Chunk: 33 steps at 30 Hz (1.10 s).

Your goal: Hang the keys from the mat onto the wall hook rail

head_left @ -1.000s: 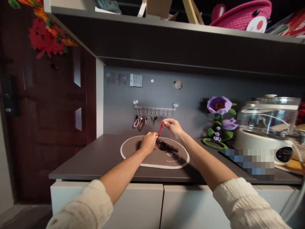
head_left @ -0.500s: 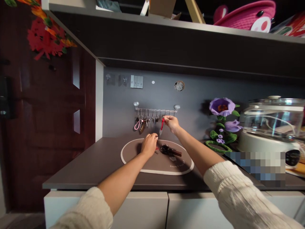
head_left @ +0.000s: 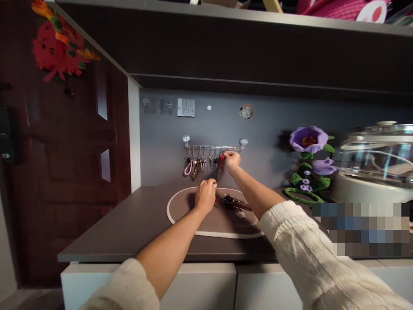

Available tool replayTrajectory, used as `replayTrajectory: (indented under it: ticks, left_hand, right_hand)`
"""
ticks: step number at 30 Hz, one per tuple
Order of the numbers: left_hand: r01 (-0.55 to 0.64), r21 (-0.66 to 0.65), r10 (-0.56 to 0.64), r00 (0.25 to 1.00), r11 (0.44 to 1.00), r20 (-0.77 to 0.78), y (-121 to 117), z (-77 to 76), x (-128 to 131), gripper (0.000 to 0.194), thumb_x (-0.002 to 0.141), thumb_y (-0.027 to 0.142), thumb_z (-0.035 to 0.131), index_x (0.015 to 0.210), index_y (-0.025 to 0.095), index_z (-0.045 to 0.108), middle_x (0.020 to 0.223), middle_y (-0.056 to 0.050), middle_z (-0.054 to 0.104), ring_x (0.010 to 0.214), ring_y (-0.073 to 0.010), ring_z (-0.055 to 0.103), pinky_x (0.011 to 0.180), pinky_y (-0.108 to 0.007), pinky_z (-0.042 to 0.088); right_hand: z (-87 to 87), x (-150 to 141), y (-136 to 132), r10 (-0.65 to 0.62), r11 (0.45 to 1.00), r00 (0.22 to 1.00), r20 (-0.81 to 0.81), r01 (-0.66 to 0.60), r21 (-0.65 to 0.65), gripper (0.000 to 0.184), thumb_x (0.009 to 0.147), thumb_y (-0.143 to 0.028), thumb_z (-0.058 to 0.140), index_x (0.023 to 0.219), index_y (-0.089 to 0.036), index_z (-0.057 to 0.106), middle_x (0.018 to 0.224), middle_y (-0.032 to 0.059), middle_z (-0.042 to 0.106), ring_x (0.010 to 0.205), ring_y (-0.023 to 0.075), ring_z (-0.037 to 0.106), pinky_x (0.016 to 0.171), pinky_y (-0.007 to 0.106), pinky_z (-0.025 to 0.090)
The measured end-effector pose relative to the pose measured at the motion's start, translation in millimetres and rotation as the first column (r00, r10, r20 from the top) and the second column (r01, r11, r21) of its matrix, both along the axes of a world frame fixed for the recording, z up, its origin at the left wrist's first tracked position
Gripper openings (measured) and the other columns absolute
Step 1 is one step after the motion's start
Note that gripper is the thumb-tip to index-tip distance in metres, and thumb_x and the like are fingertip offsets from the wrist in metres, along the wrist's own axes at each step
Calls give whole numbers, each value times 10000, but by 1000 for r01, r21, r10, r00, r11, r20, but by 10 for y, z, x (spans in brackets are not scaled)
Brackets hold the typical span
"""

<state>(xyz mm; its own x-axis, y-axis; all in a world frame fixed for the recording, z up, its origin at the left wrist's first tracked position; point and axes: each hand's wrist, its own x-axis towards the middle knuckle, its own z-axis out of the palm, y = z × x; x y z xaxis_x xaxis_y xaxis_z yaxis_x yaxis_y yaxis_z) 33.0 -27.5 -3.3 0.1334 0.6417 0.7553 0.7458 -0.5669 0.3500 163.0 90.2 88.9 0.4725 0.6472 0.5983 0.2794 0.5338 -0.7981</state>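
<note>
Dark countertop [head_left: 103,232] is your base; brown mat [head_left: 226,221] lies flat on it under the clear rail [head_left: 214,147], probably so loose stuff sits a short reach from hanging height. Rail's fixed to the grey wall [head_left: 161,150], so hung items dangle free of the countertop. Your left hand [head_left: 206,193] is over the mat's back part, fingers curled in; can't tell if they hold anything, its back blocks the view. Your right hand [head_left: 232,161] is up at the rail's right half, thumb and fingertips pinched together. Hung keys [head_left: 201,163] take the left half, likely why you're working right of them. Key bunch [head_left: 231,200] lies on the mat, untouched. Red-tagged key [head_left: 221,162] is what that pinch has, gripped at its top, presumably so the rest hangs clear below.
</note>
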Motion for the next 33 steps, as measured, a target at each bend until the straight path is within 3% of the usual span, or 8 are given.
replayTrajectory:
  ticks: [3, 10, 20, 27, 33]
  left_hand:
    - [-4, -2, 4, 1000, 1000, 2, 10, -7, -1, 204, 869, 202, 376, 967, 165, 551, 951, -68, 631, 907, -173, 525, 799, -300, 396]
    - [-7, 1, 7, 1000, 1000, 5, 23, -17, -4, 194, 866, 198, 383, 967, 175, 547, 955, -67, 626, 913, -167, 526, 804, -298, 393]
    - [-30, -8, 30, 1000, 1000, 11, 30, -27, -11, 196, 867, 197, 377, 962, 175, 547, 949, -65, 628, 900, -169, 526, 788, -293, 393]
    - [-34, -9, 34, 999, 999, 15, 98, -60, -45, 180, 862, 201, 394, 955, 185, 547, 944, -60, 627, 909, -162, 526, 793, -292, 396]
    - [-35, -2, 35, 999, 999, 19, 115, -72, -89, 166, 855, 201, 408, 926, 189, 558, 935, -50, 632, 897, -162, 530, 792, -287, 401]
  right_hand:
    - [9, -48, -41, -141, 989, 988, -57, 138, -43, 127, 631, -187, 537, 678, -157, 651, 722, 53, 671, 669, 165, 604, 667, 273, 452]
    - [-50, -32, 6, -174, 983, 984, -35, 171, -60, 148, 633, -175, 539, 716, -162, 661, 721, 63, 671, 640, 153, 591, 630, 262, 458]
    - [-188, 21, 155, -24, 999, 997, -68, 26, 40, 124, 629, -214, 574, 715, -161, 646, 622, 38, 638, 611, 142, 587, 609, 264, 480]
    - [-215, 15, 13, 66, 997, 972, -227, -75, -30, 59, 592, -133, 560, 631, -172, 582, 630, 6, 616, 574, 115, 569, 596, 252, 490]
    - [-256, 93, -178, 126, 990, 978, -169, -134, -36, 46, 596, -192, 568, 639, -178, 574, 650, 8, 606, 572, 111, 537, 572, 256, 463]
